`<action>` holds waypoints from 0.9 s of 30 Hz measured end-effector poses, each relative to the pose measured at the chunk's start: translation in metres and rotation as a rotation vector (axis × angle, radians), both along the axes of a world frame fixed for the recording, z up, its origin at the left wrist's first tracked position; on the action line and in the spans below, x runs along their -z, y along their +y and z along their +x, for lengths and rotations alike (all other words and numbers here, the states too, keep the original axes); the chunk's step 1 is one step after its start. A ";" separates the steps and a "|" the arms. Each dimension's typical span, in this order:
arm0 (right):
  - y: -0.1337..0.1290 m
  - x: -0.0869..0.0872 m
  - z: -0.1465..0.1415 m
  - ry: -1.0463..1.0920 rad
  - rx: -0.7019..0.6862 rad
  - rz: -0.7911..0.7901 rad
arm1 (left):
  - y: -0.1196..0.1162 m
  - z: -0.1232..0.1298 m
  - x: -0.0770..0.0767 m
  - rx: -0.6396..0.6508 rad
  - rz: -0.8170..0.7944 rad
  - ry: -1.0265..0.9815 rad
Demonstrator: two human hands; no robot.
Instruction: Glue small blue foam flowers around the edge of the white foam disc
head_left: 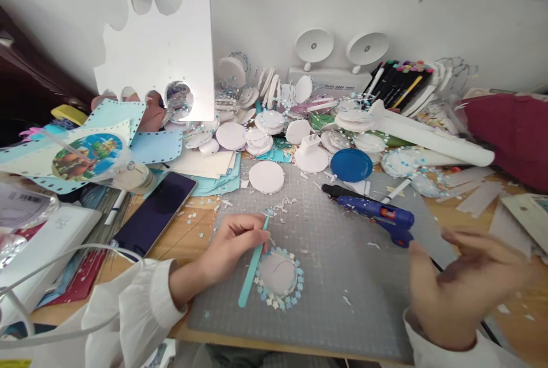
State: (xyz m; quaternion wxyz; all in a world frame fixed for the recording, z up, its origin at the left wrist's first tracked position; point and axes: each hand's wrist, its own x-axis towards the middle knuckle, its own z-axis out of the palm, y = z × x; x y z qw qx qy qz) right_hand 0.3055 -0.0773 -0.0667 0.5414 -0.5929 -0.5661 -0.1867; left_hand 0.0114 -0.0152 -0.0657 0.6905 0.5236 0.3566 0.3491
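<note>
My left hand [233, 245] is closed in a pinch around a slim teal tweezers-like tool [252, 278], which narrows toward its far tip. A tiny blue flower piece shows by that tip. Just right of this hand, a round white disc [278, 274] ringed with small blue and cream flowers lies on the grey cutting mat [342, 311]. My right hand [464, 282] is raised over the mat's right side, blurred by motion, its thumb apart from the fingers and nothing visible between them. Nearest to it lies a blue hot glue gun [374, 212], nozzle pointing left.
Behind the mat are piled white discs [266, 177] and flower strings. A blue round lid [351, 165] lies by them. At left are a phone [156, 214], a lidded cup [92, 154] and a white cable [64, 257]. A cut-out white board [158, 43] stands at the back.
</note>
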 end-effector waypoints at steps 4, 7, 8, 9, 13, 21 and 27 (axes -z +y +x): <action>0.001 0.025 0.016 -0.238 0.090 -0.472 | 0.001 0.002 0.001 0.001 -0.013 0.021; 0.006 0.032 0.014 -0.375 0.097 -0.626 | 0.001 0.004 -0.001 -0.004 -0.001 0.036; 0.008 0.032 0.012 -0.368 0.108 -0.639 | 0.001 0.004 -0.002 -0.003 0.001 0.038; 0.011 0.029 0.010 -0.337 0.122 -0.640 | 0.001 0.004 -0.002 0.001 0.000 0.041; 0.022 0.008 0.000 -0.094 0.158 -0.665 | 0.001 0.003 -0.001 0.018 -0.005 0.055; 0.037 -0.006 -0.040 0.006 -0.127 -0.506 | 0.000 0.004 -0.001 0.084 0.057 0.065; 0.031 0.008 -0.048 -0.052 -0.190 -0.509 | -0.001 0.005 -0.007 0.145 0.078 0.101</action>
